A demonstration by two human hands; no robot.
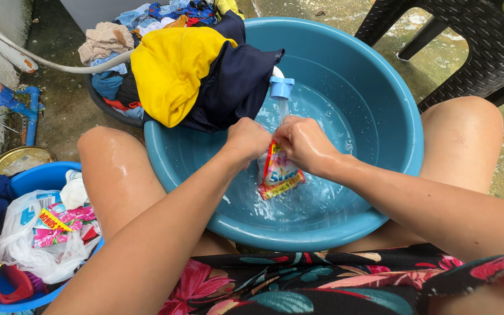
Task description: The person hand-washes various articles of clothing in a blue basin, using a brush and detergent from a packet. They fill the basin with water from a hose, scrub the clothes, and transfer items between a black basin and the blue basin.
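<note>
While water lay shallow in the teal basin (pixel 380 76), the left hand (pixel 247 140) and right hand (pixel 303 143) were both clamped on the top of a red-and-yellow detergent sachet (pixel 279 173) held over it. The sachet looked barely torn; the clothes (pixel 196 73) were heaped on the rim, not yet in. The basin's right side stood open; knees hemmed both flanks.

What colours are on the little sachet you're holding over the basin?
The sachet is mostly red with yellow and some blue, held by both hands over the teal basin; head view shows it.
</note>
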